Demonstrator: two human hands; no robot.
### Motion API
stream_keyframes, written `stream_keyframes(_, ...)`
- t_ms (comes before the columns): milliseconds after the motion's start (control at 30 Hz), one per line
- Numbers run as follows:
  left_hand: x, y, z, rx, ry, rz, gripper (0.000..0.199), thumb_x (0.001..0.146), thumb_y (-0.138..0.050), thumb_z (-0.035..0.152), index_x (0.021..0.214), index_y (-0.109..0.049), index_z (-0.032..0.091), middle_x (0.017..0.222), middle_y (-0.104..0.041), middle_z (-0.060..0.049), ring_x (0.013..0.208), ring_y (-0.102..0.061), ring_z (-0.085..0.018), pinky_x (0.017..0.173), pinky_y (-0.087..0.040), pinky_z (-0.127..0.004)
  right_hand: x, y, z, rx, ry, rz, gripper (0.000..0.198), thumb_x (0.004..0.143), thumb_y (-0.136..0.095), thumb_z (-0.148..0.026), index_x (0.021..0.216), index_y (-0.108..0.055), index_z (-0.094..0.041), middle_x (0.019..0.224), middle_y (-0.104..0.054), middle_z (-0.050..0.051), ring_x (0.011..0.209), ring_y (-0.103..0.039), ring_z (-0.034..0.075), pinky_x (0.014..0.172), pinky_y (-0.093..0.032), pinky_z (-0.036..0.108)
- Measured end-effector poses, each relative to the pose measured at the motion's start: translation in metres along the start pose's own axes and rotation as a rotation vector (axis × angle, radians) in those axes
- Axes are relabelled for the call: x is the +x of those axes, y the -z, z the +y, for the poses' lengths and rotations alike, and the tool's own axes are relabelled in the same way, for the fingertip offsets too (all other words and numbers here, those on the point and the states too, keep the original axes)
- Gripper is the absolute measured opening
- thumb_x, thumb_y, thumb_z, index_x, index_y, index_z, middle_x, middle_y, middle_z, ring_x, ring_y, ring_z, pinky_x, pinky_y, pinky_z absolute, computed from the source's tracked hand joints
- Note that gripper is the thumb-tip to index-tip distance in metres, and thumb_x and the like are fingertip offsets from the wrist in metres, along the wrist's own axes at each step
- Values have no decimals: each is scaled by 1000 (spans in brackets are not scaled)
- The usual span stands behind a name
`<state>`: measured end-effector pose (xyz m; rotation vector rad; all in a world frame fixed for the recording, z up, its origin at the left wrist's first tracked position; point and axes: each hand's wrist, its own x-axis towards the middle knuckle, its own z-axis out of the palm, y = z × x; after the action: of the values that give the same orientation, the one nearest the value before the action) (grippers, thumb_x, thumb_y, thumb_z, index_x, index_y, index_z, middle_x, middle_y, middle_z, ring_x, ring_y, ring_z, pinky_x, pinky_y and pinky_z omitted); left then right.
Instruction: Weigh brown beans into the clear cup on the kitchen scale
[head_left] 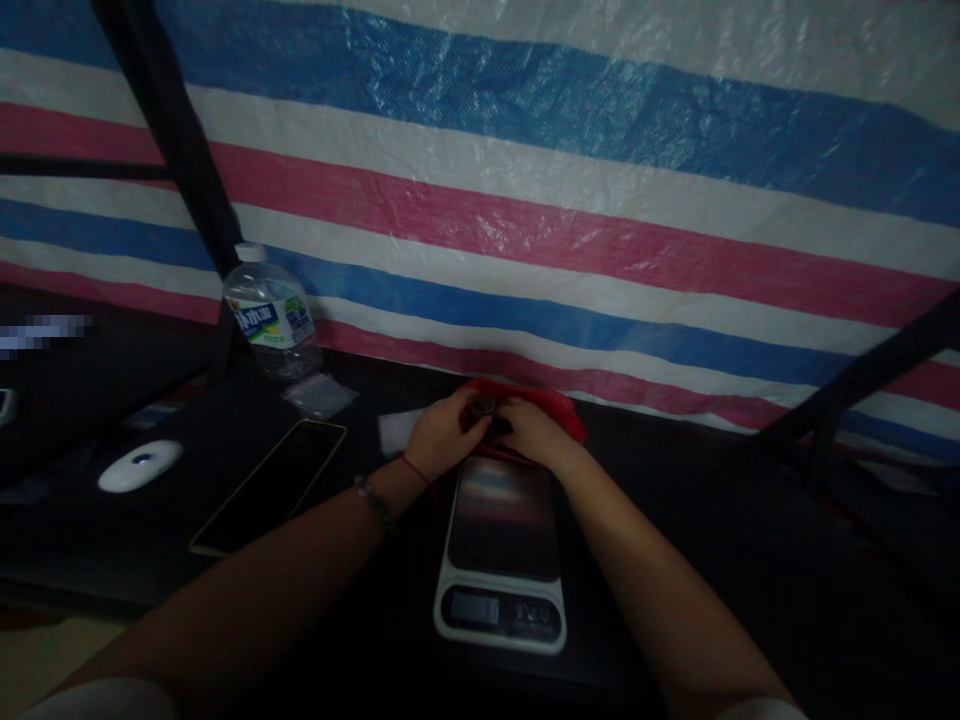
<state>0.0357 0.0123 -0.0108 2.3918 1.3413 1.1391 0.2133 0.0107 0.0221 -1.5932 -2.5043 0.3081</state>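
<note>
A red plastic bag lies just behind a white kitchen scale with a dark, shiny weighing plate and a small display at its near end. My left hand is closed at the bag's left side, thumb and fingers bent around its edge. From the right, my right hand comes over the bag with its fingers curled into the opening. Between the two hands shows a small, dark, roundish thing, too dim to name. The fingertips are partly hidden in the bag.
Left of the scale lie a phone, a white computer mouse and a small clear plastic bag. A large clear bottle stands by a dark metal post. Behind the black table hangs a striped tarp.
</note>
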Motion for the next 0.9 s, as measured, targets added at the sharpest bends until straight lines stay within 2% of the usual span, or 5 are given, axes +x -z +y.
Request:
stream_keyframes(200, -1, 1, 5, 54, -33, -55, 38, 82, -55, 37, 115, -56, 19, 107, -67, -7, 97, -63, -23, 87, -49, -34, 4, 4, 5, -109, -22, 24, 26, 81, -55, -11, 101, -70, -15, 104, -68, 11, 98, -61, 21, 87, -43, 29)
stream_keyframes(367, 0, 2, 6, 72, -29, -66, 39, 81, -57, 38, 115, -57, 18, 104, -67, -8, 96, -64, -24, 87, -49, -35, 3, 3, 8, -88, 0, 4, 27, 79, -59, -13, 104, -69, -15, 107, -68, 11, 101, -61, 22, 89, -42, 28)
stream_keyframes(567, 0, -2, 4, 32, -97, -128, 36, 81, -57, 33, 114, -57, 19, 106, -67, -7, 97, -63, -22, 87, -49, -33, 5, 0, 12, -149, -7, 0, 22, 81, -55, -14, 94, -71, -14, 97, -71, 11, 90, -63, 21, 80, -44, 28)
stream_keyframes(733, 1, -6, -1, 42, -47, -131, 36, 82, -56, 32, 115, -56, 19, 109, -66, -7, 97, -63, -23, 86, -49, -35, 8, -3, 20, -167, -35, 14, 24, 80, -54, -13, 97, -71, -17, 101, -70, 8, 94, -61, 20, 85, -42, 27)
stream_keyframes(900, 2, -7, -3, -6, -27, -137, 38, 83, -54, 30, 120, -52, 19, 111, -65, -6, 100, -62, -21, 90, -48, -33, 10, -7, 30, -167, -70, 55, 25, 82, -52, -14, 100, -70, -14, 106, -67, 10, 98, -59, 20, 90, -40, 28)
